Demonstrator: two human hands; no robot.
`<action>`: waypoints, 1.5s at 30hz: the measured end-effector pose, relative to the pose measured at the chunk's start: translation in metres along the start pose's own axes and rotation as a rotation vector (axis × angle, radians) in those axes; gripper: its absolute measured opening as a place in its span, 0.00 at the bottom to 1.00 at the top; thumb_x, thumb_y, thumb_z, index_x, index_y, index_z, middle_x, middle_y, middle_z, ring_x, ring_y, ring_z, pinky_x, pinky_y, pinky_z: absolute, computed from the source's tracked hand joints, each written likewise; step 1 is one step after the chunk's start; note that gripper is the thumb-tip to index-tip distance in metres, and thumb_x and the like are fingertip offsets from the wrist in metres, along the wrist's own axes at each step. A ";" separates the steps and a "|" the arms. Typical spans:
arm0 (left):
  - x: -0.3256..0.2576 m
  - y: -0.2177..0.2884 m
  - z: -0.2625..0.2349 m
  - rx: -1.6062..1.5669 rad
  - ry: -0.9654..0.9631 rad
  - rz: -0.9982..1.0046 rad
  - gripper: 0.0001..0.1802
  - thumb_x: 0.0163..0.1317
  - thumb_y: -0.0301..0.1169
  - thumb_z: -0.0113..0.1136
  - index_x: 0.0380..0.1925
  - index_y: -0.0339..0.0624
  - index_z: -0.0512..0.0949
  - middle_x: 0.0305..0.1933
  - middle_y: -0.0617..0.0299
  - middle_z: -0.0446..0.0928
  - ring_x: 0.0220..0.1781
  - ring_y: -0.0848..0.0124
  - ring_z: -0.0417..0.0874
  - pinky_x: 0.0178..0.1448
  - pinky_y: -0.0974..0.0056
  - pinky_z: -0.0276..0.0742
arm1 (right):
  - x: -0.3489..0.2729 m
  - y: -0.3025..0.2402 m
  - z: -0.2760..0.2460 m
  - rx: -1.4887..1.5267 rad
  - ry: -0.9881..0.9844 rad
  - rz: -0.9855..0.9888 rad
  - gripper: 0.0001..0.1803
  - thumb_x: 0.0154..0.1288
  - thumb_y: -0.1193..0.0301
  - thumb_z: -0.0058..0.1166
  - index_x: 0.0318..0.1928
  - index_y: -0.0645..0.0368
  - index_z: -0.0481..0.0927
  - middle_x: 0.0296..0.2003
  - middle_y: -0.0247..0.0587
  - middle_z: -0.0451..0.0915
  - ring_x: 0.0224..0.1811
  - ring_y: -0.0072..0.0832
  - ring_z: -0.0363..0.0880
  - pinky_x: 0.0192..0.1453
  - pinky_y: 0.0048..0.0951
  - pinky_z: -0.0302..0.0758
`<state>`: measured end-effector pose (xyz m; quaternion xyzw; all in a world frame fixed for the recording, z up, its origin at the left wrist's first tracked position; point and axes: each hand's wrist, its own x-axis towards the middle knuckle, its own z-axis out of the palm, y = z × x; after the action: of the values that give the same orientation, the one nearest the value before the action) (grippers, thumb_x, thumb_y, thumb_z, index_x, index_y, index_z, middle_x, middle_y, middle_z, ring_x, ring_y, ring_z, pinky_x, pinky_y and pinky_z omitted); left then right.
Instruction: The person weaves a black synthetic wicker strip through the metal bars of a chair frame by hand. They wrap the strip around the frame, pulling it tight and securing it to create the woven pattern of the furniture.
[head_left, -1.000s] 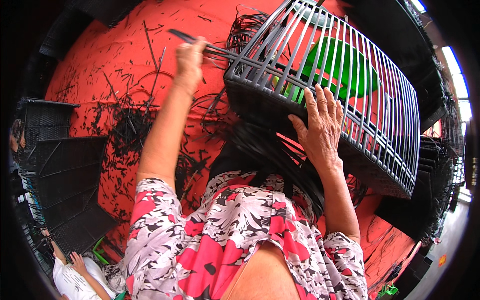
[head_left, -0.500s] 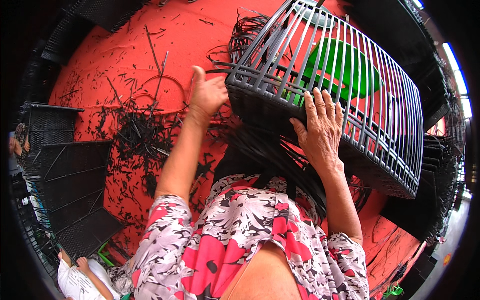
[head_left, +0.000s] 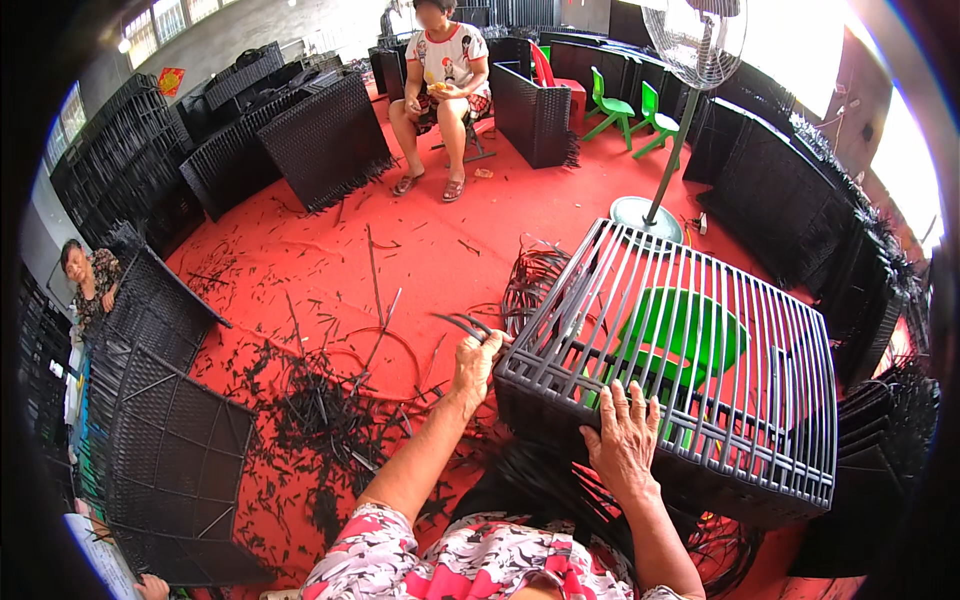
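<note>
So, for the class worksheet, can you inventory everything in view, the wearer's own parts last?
Slatted frame: one, black-grey, under the right hand
Held strips: a few, black, at the left hand
Loose strips: many, black, heaped floor-left
Green seat: one, green, behind the slats
Chairs: two green, one red, back
Standing fan: one, grey, back right
Woven panels: many, black, around the room
Poster: one, red-yellow, upper left
Floor: red
Other people: back, far left, partly lower left
Floral shirt: one, red-white-black, bottom
Left hand: one, bare, frame's left corner
Right hand: one, bare, frame's near edge
</note>
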<state>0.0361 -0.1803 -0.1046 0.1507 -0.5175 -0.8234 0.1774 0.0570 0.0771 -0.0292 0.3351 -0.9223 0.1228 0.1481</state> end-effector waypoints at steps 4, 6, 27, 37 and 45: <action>0.031 0.019 -0.035 0.004 0.149 0.001 0.10 0.63 0.30 0.46 0.27 0.39 0.73 0.26 0.52 0.79 0.25 0.65 0.82 0.28 0.61 0.81 | -0.002 0.000 -0.003 0.004 0.014 0.019 0.33 0.48 0.62 0.60 0.54 0.62 0.68 0.57 0.49 0.65 0.63 0.46 0.57 0.65 0.51 0.48; 0.056 0.036 -0.082 -0.109 0.170 0.101 0.10 0.62 0.30 0.46 0.27 0.36 0.73 0.26 0.50 0.79 0.26 0.61 0.81 0.29 0.59 0.81 | -0.001 -0.001 -0.003 0.014 0.010 0.004 0.33 0.48 0.62 0.60 0.55 0.62 0.68 0.57 0.49 0.64 0.63 0.45 0.57 0.66 0.51 0.48; 0.096 0.033 -0.133 -0.266 -0.120 -0.257 0.21 0.65 0.35 0.43 0.45 0.23 0.68 0.46 0.42 0.74 0.48 0.53 0.76 0.54 0.53 0.73 | -0.007 0.012 0.030 0.045 0.232 0.012 0.26 0.52 0.67 0.45 0.52 0.68 0.69 0.55 0.57 0.66 0.61 0.49 0.61 0.64 0.56 0.50; 0.072 0.003 -0.093 -0.403 -0.279 -0.519 0.20 0.62 0.42 0.49 0.38 0.32 0.74 0.49 0.48 0.74 0.53 0.55 0.74 0.58 0.47 0.66 | -0.005 0.004 0.029 0.043 0.229 0.039 0.26 0.50 0.68 0.48 0.51 0.67 0.70 0.55 0.56 0.67 0.61 0.49 0.61 0.63 0.56 0.51; 0.112 0.018 -0.120 -0.410 -0.461 -0.447 0.15 0.63 0.36 0.47 0.33 0.33 0.75 0.48 0.47 0.75 0.52 0.55 0.75 0.57 0.48 0.70 | -0.007 0.004 0.026 0.019 0.243 0.035 0.24 0.53 0.67 0.45 0.49 0.67 0.72 0.53 0.53 0.69 0.61 0.47 0.61 0.64 0.55 0.49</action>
<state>-0.0091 -0.3339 -0.1457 0.0319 -0.3228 -0.9405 -0.1013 0.0544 0.0757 -0.0566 0.3029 -0.9022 0.1737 0.2533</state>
